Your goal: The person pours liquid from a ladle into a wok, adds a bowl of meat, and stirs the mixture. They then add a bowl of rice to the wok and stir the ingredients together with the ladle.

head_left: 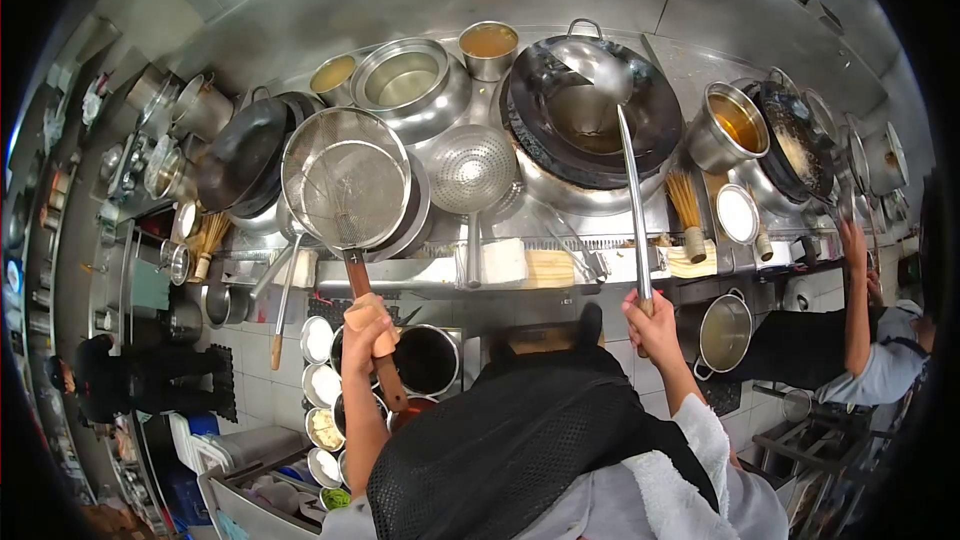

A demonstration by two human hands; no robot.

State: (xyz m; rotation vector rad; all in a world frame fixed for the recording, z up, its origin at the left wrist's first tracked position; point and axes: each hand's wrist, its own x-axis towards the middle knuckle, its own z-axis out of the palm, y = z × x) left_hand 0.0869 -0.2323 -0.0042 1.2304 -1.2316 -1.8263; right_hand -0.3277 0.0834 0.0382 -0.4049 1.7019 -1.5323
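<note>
My left hand (367, 330) is wrapped round the wooden handle of a wire-mesh strainer (345, 175), whose round basket is over a metal pan on the counter. The long handle of a metal ladle (634, 190) is in my right hand (652, 325), fingers closed near its end. The ladle's bowl is above a large dark wok (650, 120) with liquid at its bottom. Between the two tools lies a perforated skimmer (470, 170) with its handle toward me.
Pots of liquid (400, 78) stand behind the strainer, and a pot of amber liquid (738, 122) is right of the wok. Bamboo brushes (686, 205) and folded cloths (504, 262) line the front edge. A co-worker (885, 355) is at the right, another person (130, 380) at the left.
</note>
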